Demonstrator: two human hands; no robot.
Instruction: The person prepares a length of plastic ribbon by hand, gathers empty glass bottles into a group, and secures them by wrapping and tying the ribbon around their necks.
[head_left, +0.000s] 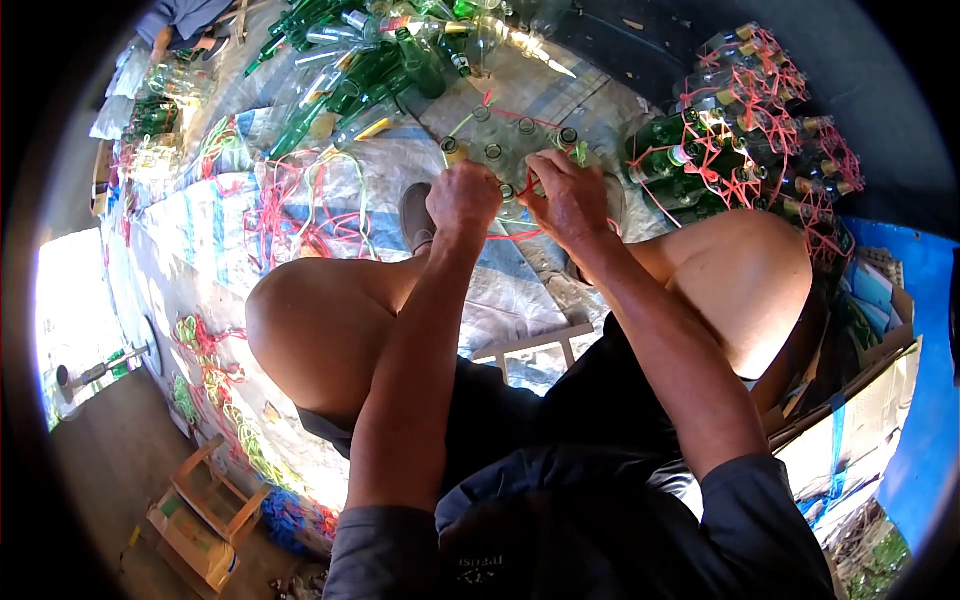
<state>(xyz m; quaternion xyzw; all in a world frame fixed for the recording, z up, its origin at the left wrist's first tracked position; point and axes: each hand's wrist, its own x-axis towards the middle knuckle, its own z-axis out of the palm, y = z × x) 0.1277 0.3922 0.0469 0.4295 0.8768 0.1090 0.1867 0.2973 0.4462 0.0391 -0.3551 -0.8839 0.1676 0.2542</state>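
Between my feet stands a group of clear glass bottles (493, 152), upright, with red and green string around them. My left hand (465, 198) is closed at the near left side of the group, its fingers turned away from view. On the right, my right hand (566, 196) pinches red string (530, 184) beside the neck of the nearest bottle (507, 192). Both hands are close together, with that bottle neck between them. Pale green string (580, 152) lies at a bottle neck beyond my right hand. What my left hand holds is hidden.
Loose green bottles (350, 85) lie beyond on the sheet (500, 290). Bottles tied with red string (745, 130) stand at right. Loose red string (310, 215) lies left. A cardboard box (850, 400) is at lower right, a wooden stool (215, 495) at lower left. Another person (185, 20) is at upper left.
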